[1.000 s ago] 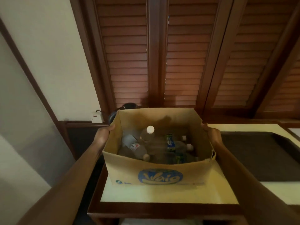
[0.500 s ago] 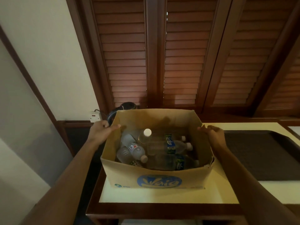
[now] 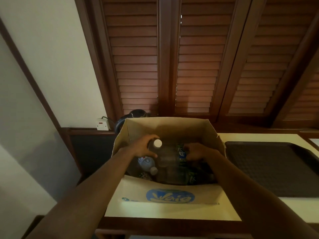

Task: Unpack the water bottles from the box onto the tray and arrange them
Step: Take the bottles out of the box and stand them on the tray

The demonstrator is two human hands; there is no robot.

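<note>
The fingers (image 3: pixel 151 137) of the left hand (image 3: pixel 143 147) curl round the neck of an upright clear bottle (image 3: pixel 164 156), thumb underneath and fingertips wrapped just below its white cap (image 3: pixel 157 143). The right hand (image 3: pixel 196 151) has its fingers curled onto a second bottle (image 3: pixel 181 153) lying on its side, gripping it at the blue and green label; how far the fingers close round it cannot be made out in the dim light. Both forearms reach down into the open cardboard box (image 3: pixel 170 197), which stands on a pale countertop (image 3: pixel 172 213) and carries a blue oval logo on its near wall.

The bottles are clear plastic with white caps. More lie jumbled on the box floor: one with a whitish label (image 3: pixel 146 163) sits below the left hand, its cap pointing toward the camera, and others with green labels (image 3: pixel 189 176) lie in shadow toward the near right corner. All are inside the box.

A dark tray (image 3: pixel 276 169) lies flat on the countertop just to the right of the box. Behind the box are wooden shutters (image 3: pixel 195 66), a wall socket (image 3: pixel 102 124) and a dark rounded object (image 3: pixel 136 113)
</note>
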